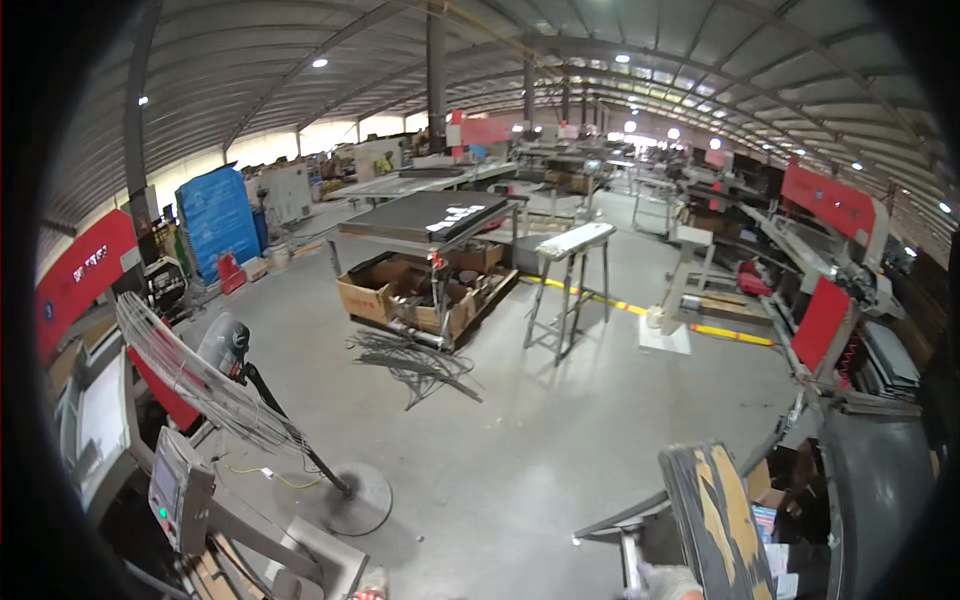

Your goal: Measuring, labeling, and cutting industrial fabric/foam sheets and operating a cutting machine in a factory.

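I see a wide workshop floor [560, 440] of bare concrete, with the work at its lower right edge. Largest nearby is the dark machine bed [880, 480] at the right edge, then the pedestal fan [200, 385] on its round base at lower left, with a small control box [178, 490] beside it. Mid-floor stands a dark table [425, 215] over open cardboard boxes [400, 290], with a heap of thin metal rods [410, 360] lying just in front.

The thing in hand is a stack of dark flat sheets [715, 520], worn yellow on its face, standing tilted on edge at the lower right. My gloved hand [668, 583] sits at the stack's lower left corner, touching it; only its top shows, so I cannot tell whether the fingers are closed round the edge, nor which hand it is. The other hand is out of view.

My judgement: support the stack from below, keep it leaning toward the machine bed, and keep fingers clear of the bottom edge.
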### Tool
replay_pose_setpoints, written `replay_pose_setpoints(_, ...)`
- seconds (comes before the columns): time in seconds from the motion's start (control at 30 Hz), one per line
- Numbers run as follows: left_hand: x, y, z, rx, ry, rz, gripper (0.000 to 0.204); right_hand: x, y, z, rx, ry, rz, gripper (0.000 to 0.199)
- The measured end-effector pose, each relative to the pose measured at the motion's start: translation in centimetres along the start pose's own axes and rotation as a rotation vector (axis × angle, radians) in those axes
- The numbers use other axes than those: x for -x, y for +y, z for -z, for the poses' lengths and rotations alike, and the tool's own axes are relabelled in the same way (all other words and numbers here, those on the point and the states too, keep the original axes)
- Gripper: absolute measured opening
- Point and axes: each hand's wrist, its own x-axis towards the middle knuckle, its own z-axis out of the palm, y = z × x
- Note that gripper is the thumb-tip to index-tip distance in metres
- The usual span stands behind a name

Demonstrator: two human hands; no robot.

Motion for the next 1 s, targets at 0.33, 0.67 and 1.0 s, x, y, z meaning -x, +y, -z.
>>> replay_pose_setpoints(0.33,-3.4,6.9,5.8,0.076,-0.233,0.584,0.029,-29.3,-12.3,11.4,0.374,-0.165,0.682,0.069)
replay_pose_setpoints(0.67,-46.0,45.5,12.2,0.148,-0.175,-0.144,0.048,-45.0,-15.0,24.7,0.172,-0.049,0.317,0.05)
replay_pose_setpoints(1.0,-65.8,62.9,17.3,0.133,-0.39,-0.295,0.04,-76.1,-24.6,38.5,0.484,-0.264,0.139,0.062)
